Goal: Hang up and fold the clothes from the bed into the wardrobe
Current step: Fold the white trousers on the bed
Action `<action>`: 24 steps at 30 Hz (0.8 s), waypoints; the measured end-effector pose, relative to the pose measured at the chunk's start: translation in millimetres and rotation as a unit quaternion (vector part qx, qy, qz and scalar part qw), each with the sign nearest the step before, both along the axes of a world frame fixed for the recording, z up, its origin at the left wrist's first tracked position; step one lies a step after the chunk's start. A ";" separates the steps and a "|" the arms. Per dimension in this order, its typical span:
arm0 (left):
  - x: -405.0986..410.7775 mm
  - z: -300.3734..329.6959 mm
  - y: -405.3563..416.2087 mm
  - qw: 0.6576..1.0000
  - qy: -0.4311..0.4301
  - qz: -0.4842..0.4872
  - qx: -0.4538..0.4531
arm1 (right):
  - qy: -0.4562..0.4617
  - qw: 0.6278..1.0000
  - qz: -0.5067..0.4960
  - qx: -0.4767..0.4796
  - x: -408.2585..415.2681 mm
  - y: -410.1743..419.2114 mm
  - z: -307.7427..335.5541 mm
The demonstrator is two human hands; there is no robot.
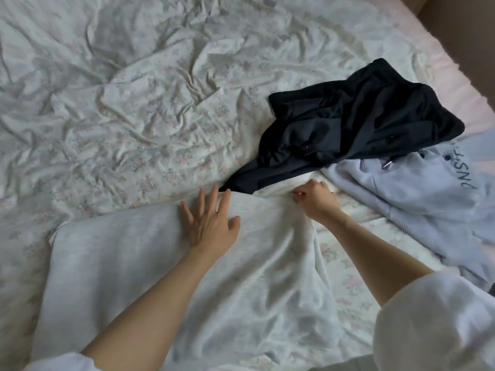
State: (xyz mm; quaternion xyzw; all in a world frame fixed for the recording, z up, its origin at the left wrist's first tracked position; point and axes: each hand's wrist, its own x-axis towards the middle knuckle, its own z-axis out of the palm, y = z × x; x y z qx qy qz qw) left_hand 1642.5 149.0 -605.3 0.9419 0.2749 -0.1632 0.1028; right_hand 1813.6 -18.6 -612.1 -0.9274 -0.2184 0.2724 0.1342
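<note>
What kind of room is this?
Likely a bedroom: a crumpled floral bedsheet covers a bed, with a black garment and pale blue sweatshirt lying loose on it.

A pale grey garment (139, 263) lies spread flat on the bed. Beyond it sits a crumpled black garment (356, 124), overlapping a light blue sweatshirt (417, 194) (dark lettering, partly readable).

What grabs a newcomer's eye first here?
The black garment, crumpled at right of centre on the floral bedsheet, stands out most. Below it, the left hand presses flat on a light grey garment while the right hand pinches its edge. A pale blue sweatshirt lies at far right.
</note>
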 end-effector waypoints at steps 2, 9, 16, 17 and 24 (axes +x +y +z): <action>13.8 -1.0 7.5 1.000 0.030 0.000 -0.008 | -0.014 0.999 0.032 -0.033 1.7 -0.5 -2.6; 29.4 8.8 20.3 0.985 -0.168 -0.015 -0.030 | 0.023 0.984 -0.112 0.134 12.2 -31.2 -4.7; 31.3 19.2 19.5 0.993 -0.116 -0.007 -0.002 | 0.041 0.974 -0.184 0.125 22.7 -42.0 0.3; 30.2 20.7 16.4 0.995 -0.096 0.000 0.004 | 0.043 0.971 -0.198 0.130 18.2 -43.6 2.1; -38.8 16.7 -96.0 0.990 -0.067 -0.122 0.020 | 0.184 0.932 -0.283 0.130 -75.4 -70.4 11.3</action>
